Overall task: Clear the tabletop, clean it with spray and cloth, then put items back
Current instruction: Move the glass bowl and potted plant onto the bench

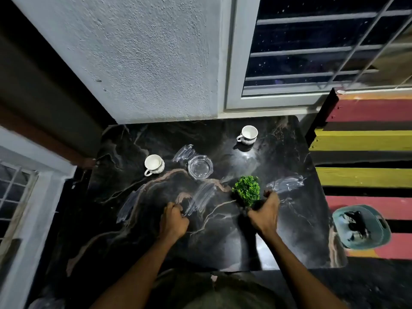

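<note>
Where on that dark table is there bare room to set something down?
Bare patches: the near edge of the table below both hands, and the far left corner behind the left cup. It is crowded around the glass ashtray and plant.

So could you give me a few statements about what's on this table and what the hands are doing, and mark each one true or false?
1. Two white cups stand on the dark marble table. True: one cup at the left, another cup near the far right corner.
2. The right hand is at the base of the green plant. True.
3. The glass dish is stacked on a cup. False: it sits on the tabletop, between the two cups.
4. The left hand holds a spray bottle. False: its fingers are curled, and no bottle is seen.
5. A teal basket stands on the table. False: it is off the table, to the right.
</note>
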